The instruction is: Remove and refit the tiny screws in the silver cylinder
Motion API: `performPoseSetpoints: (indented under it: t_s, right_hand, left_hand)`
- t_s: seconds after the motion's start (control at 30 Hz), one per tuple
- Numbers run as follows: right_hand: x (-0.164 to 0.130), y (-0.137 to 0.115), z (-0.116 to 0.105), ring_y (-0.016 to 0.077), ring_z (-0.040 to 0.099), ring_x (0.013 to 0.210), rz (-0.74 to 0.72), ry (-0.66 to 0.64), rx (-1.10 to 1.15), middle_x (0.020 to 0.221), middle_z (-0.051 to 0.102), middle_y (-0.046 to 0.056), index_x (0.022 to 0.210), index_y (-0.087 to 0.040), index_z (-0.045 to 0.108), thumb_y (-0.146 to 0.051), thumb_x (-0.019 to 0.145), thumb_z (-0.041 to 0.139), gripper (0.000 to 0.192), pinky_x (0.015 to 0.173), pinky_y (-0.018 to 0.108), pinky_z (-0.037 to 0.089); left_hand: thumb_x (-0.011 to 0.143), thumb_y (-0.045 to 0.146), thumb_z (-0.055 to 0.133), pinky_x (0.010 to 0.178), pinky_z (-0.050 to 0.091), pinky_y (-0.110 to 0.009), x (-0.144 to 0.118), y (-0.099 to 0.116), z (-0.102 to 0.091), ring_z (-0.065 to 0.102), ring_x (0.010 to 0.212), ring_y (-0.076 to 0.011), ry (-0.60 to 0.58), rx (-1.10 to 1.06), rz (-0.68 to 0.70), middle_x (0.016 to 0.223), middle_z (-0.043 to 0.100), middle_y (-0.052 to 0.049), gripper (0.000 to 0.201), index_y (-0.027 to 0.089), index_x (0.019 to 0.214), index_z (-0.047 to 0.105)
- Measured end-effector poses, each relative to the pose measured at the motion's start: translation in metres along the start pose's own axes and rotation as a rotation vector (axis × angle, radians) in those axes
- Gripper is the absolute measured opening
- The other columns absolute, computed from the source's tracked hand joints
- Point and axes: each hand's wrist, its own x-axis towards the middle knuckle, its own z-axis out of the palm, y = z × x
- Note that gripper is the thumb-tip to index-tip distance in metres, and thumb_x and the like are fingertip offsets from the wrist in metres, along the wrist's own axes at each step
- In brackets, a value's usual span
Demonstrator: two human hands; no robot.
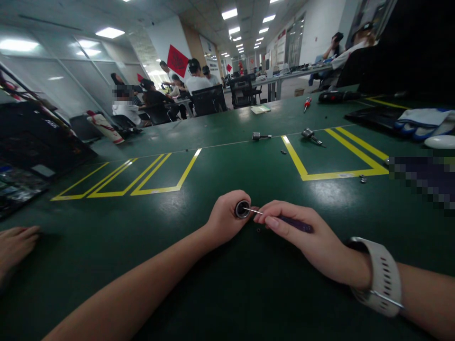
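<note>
From one head-worn camera we look forward and down across the green table (227,166), our left hand (224,218) and right hand (316,244) near, ceiling lights (229,13) beyond.

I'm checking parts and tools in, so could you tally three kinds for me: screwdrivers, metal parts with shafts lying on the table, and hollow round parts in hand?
Screwdrivers: 2 (dark-handled screwdriver in the right hand; red screwdriver)
Shafted metal parts on the table: 2 (left part; right part)
Hollow round part in the left hand: 1
Total: 5
</note>
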Motion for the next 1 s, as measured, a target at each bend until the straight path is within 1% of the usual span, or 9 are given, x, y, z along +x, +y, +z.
performPoseSetpoints:
  t_s: [0.13, 0.27, 0.43, 0.53, 0.6, 0.73, 0.8, 0.9, 1.0]
  right_hand:
    - [0.0, 0.001, -0.003, 0.0192, 0.058, 0.087, 0.004, -0.025, 0.04, 0.088, 0.064, 0.004, 0.084, -0.02, 0.065, -0.026, 0.087, 0.051, 0.016, 0.079, 0.034, 0.044]
    - [-0.003, 0.007, -0.005, 0.0193, 0.058, 0.082, 0.019, 0.017, 0.067, 0.083, 0.064, 0.003, 0.079, -0.019, 0.065, -0.027, 0.087, 0.051, 0.019, 0.075, 0.034, 0.042]
    - [-0.005, 0.009, -0.003, 0.0193, 0.057, 0.081, 0.024, 0.109, 0.083, 0.082, 0.063, 0.003, 0.078, -0.019, 0.065, -0.028, 0.088, 0.05, 0.02, 0.075, 0.035, 0.041]
    - [-0.004, 0.009, -0.002, 0.0186, 0.056, 0.08, 0.064, 0.112, 0.058, 0.079, 0.062, 0.002, 0.076, -0.019, 0.065, -0.027, 0.087, 0.051, 0.02, 0.074, 0.034, 0.04]
    - [-0.001, 0.009, -0.004, 0.018, 0.055, 0.079, 0.094, 0.109, 0.128, 0.077, 0.062, 0.002, 0.075, -0.018, 0.066, -0.025, 0.087, 0.051, 0.02, 0.074, 0.034, 0.04]
    - [0.007, 0.013, -0.007, 0.0167, 0.056, 0.075, 0.181, 0.113, 0.444, 0.074, 0.062, 0.003, 0.072, -0.016, 0.066, -0.021, 0.084, 0.051, 0.02, 0.073, 0.033, 0.042]
    - [0.01, 0.015, -0.009, 0.0166, 0.057, 0.074, 0.219, 0.103, 0.536, 0.074, 0.063, 0.004, 0.072, -0.015, 0.066, -0.02, 0.084, 0.05, 0.02, 0.072, 0.032, 0.042]
    - [0.01, 0.017, -0.009, 0.0167, 0.057, 0.073, 0.224, 0.11, 0.569, 0.072, 0.064, 0.004, 0.07, -0.015, 0.067, -0.019, 0.082, 0.051, 0.02, 0.071, 0.032, 0.042]
    - [0.007, 0.014, -0.007, 0.0165, 0.056, 0.072, 0.19, 0.167, 0.524, 0.071, 0.063, 0.004, 0.069, -0.015, 0.067, -0.02, 0.081, 0.053, 0.019, 0.071, 0.032, 0.042]
  left_hand:
    - [0.075, 0.022, 0.059, 0.051, 0.035, -0.021, 0.0, 0.001, 0.0, 0.047, 0.055, -0.0091, -0.033, 0.006, 0.024, 0.06, 0.051, 0.003, 0.015, 0.017, 0.064, 0.05]
    - [0.076, 0.024, 0.06, 0.052, 0.036, -0.022, 0.0, 0.001, 0.0, 0.047, 0.056, -0.0093, -0.052, 0.0, 0.047, 0.062, 0.051, 0.003, 0.017, 0.017, 0.065, 0.049]
    - [0.078, 0.021, 0.057, 0.054, 0.036, -0.023, 0.001, 0.001, 0.0, 0.047, 0.058, -0.0101, -0.053, 0.025, 0.046, 0.064, 0.051, 0.003, 0.016, 0.017, 0.066, 0.048]
    - [0.078, 0.02, 0.056, 0.055, 0.036, -0.023, 0.001, 0.0, 0.0, 0.047, 0.058, -0.0107, -0.046, 0.064, 0.066, 0.064, 0.05, 0.003, 0.014, 0.018, 0.066, 0.048]
    - [0.078, 0.019, 0.055, 0.055, 0.036, -0.023, 0.001, -0.001, 0.0, 0.047, 0.058, -0.0109, -0.035, 0.084, 0.084, 0.064, 0.05, 0.003, 0.013, 0.018, 0.067, 0.048]
    - [0.078, 0.017, 0.055, 0.055, 0.035, -0.024, 0.0, 0.0, 0.0, 0.046, 0.058, -0.0109, -0.026, 0.081, 0.116, 0.064, 0.049, 0.002, 0.013, 0.017, 0.067, 0.048]
    - [0.078, 0.018, 0.055, 0.054, 0.035, -0.023, 0.0, 0.001, 0.0, 0.045, 0.058, -0.0107, -0.028, 0.059, 0.13, 0.064, 0.049, 0.003, 0.013, 0.017, 0.067, 0.048]
    - [0.079, 0.018, 0.055, 0.054, 0.035, -0.023, 0.0, 0.001, 0.0, 0.045, 0.058, -0.0104, -0.039, 0.036, 0.145, 0.064, 0.048, 0.003, 0.014, 0.018, 0.067, 0.047]
    - [0.078, 0.016, 0.055, 0.055, 0.034, -0.023, 0.001, 0.001, 0.0, 0.045, 0.058, -0.0108, -0.045, 0.064, 0.13, 0.064, 0.048, 0.003, 0.014, 0.018, 0.067, 0.047]
